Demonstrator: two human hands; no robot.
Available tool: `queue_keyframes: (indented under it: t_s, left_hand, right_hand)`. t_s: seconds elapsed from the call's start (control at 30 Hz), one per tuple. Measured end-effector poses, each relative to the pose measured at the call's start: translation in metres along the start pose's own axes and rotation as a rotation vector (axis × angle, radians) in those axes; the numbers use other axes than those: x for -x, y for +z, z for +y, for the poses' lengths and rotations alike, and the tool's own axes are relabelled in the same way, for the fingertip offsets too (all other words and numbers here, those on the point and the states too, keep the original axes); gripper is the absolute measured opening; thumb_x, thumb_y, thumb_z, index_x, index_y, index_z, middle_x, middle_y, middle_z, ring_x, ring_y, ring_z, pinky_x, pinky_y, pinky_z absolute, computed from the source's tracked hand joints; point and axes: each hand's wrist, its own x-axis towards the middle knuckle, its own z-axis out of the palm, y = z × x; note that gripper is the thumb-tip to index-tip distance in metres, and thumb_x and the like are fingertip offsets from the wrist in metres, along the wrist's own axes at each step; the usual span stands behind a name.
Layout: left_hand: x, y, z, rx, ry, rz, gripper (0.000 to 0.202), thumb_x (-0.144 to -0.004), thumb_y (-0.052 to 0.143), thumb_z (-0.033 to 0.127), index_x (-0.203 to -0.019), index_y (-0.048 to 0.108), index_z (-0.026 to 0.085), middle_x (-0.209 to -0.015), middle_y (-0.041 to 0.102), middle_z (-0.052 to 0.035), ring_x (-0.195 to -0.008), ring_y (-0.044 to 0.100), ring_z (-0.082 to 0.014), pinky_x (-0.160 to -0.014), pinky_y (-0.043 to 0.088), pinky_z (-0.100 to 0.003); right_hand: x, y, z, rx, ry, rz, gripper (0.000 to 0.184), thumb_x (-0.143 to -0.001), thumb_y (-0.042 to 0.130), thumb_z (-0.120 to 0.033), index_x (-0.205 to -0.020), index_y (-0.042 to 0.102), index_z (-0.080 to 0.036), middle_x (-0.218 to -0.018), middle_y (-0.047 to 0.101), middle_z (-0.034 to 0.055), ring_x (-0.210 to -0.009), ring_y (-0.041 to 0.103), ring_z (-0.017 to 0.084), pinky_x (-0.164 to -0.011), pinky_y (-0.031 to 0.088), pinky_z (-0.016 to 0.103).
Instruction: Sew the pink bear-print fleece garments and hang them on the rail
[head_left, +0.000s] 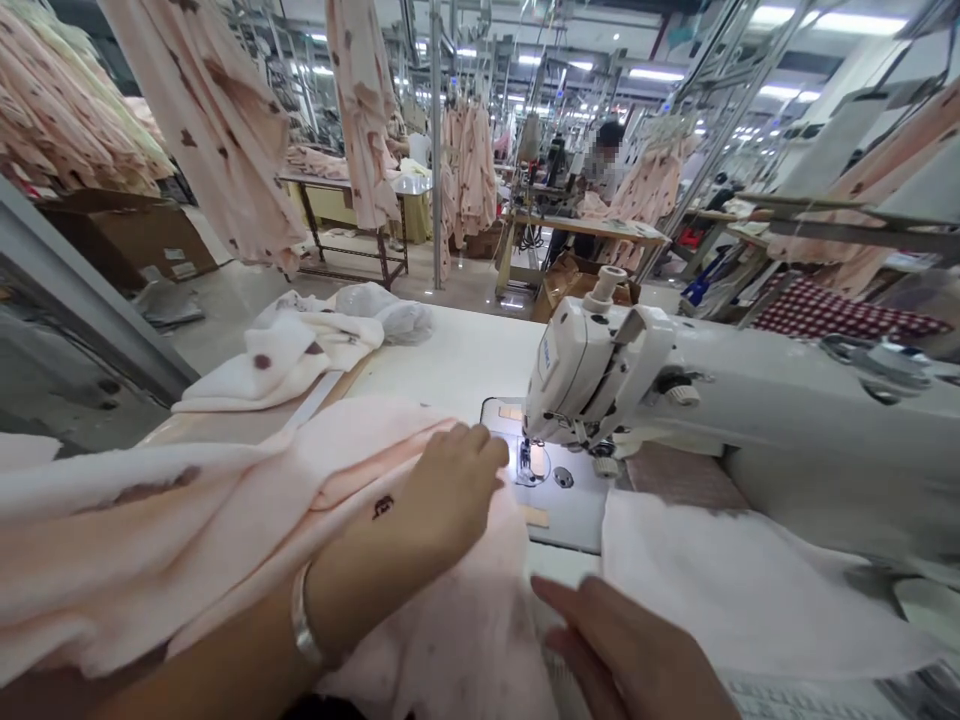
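Note:
My left hand (450,490), with a silver bangle (302,615) on its wrist, is closed on the edge of pale pink fleece fabric (315,480) printed with small dark figures. Its fingertips are just left of the presser foot (525,460) of a white sewing machine (592,370). The fabric spreads to the left and hangs toward me under my forearm. My right hand (630,640) is low in front of the machine bed, index finger stretched out and thumb apart, with nothing visible in it. It is near the fabric's right edge; contact is unclear.
Another pale pink piece (720,590) lies right of the needle plate. A folded white spotted cloth (285,360) and a clear plastic bag (386,312) sit at the table's far left. Pink garments (360,110) hang beyond. A person (604,165) works at another station.

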Motion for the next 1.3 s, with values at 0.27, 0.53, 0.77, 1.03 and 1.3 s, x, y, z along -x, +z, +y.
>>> queue_keyframes:
  t_s: [0.27,0.53,0.77,1.03,1.3]
  left_hand:
    - [0.021,0.016,-0.030,0.052,0.226,-0.076,0.035,-0.092,0.040,0.039,-0.121,0.044,0.020,-0.138,0.037,-0.0074,-0.125,0.033,-0.0260,-0.104,0.023,-0.048]
    - [0.003,-0.023,-0.035,0.015,0.313,-0.028,0.021,-0.092,0.040,0.027,-0.101,0.055,0.015,-0.113,0.055,-0.0092,-0.108,0.045,-0.0242,-0.095,0.033,-0.042]
    - [0.111,-0.012,-0.059,-0.094,0.095,0.075,0.049,-0.088,0.045,0.047,-0.128,0.044,0.019,-0.137,0.041,-0.0100,-0.124,0.037,-0.0290,-0.104,0.022,-0.046]
    - [0.067,-0.051,-0.041,-0.065,0.179,-0.092,0.022,-0.089,0.043,0.021,-0.103,0.060,0.024,-0.111,0.060,-0.0035,-0.103,0.053,-0.0211,-0.092,0.034,-0.037]
    - [-0.050,-0.002,-0.031,-0.014,0.184,-0.135,0.008,-0.079,0.063,0.028,-0.077,0.062,0.020,-0.081,0.061,-0.0008,-0.085,0.055,-0.0196,-0.096,0.029,-0.046]
  right_hand:
    - [-0.022,0.026,-0.008,0.205,-0.313,0.216,0.029,-0.087,0.048,-0.030,-0.112,0.055,-0.017,-0.092,0.064,0.0096,-0.079,0.059,0.020,-0.063,0.049,0.033]
    - [-0.007,0.014,0.000,0.258,-0.349,0.296,0.017,-0.084,0.055,-0.038,-0.091,0.062,-0.023,-0.096,0.070,0.0004,-0.089,0.064,0.018,-0.070,0.049,0.028]
    - [-0.018,0.022,-0.006,0.267,-0.496,0.244,0.040,-0.080,0.051,-0.059,-0.097,0.061,-0.023,-0.108,0.067,-0.0015,-0.105,0.058,0.020,-0.081,0.046,0.031]
    - [-0.015,0.010,-0.004,0.015,-0.444,0.159,0.018,-0.093,0.041,-0.030,-0.094,0.058,-0.025,-0.066,0.061,-0.0047,-0.069,0.057,0.013,-0.077,0.039,0.030]
    - [-0.034,0.032,-0.007,0.087,-0.159,0.169,0.021,-0.086,0.048,-0.017,-0.105,0.058,-0.021,-0.076,0.057,0.0031,-0.072,0.046,0.018,-0.071,0.033,0.034]
